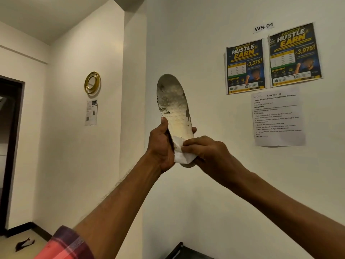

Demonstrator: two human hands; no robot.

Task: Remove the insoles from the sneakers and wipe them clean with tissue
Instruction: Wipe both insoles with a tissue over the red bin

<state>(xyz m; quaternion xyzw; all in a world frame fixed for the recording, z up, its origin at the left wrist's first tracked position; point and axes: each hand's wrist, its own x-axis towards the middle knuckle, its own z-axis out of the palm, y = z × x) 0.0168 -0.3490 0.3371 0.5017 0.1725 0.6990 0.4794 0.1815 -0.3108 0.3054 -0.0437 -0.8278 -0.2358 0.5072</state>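
1. Left hand (162,146) grips an insole (174,111) by its lower end, upright against the wall (196,43).
2. Right hand (202,148) pinches tissue (180,152) onto the heel.
3. Dark grime covers the upper half; hard rubbing could tear the thin tissue or bend the insole.

Both arms raised and extended forward, left hand (162,144) wrapped in a grip with thumb up, right hand (205,149) beside it, fingertips (186,143) pinched together.
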